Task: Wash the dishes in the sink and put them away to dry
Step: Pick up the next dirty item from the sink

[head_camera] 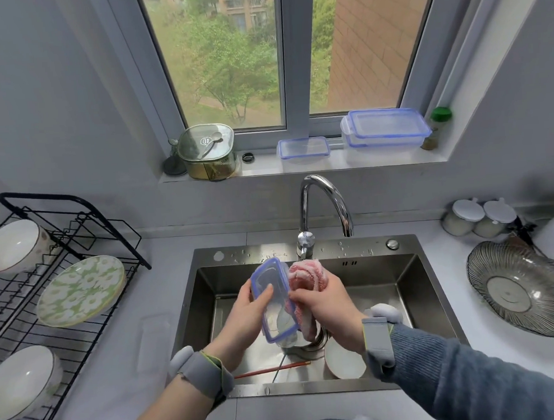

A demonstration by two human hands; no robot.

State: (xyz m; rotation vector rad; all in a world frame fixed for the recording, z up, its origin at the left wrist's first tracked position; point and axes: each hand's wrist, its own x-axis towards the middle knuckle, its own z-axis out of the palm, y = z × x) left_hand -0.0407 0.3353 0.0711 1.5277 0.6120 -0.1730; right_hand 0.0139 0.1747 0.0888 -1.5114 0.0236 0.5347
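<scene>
Over the steel sink (405, 286), my left hand (243, 314) grips a clear plastic container lid with a blue rim (273, 300), held on edge. My right hand (325, 305) clutches a pink dishcloth (306, 275) against the lid's right side. Below them in the basin lie a white dish (343, 362) and red chopsticks (273, 369). The black drying rack (75, 256) on the left holds two white bowls, one at the back (9, 246) and one at the front (19, 382), and a green flowered plate (81, 290).
The chrome tap (326, 203) arches over the sink's back edge. On the windowsill stand clear boxes with blue lids (385, 131), a glass pot (207, 150) and a green-capped bottle (438, 126). A ribbed glass plate (530, 287) and lidded jars (476, 219) sit on the right counter.
</scene>
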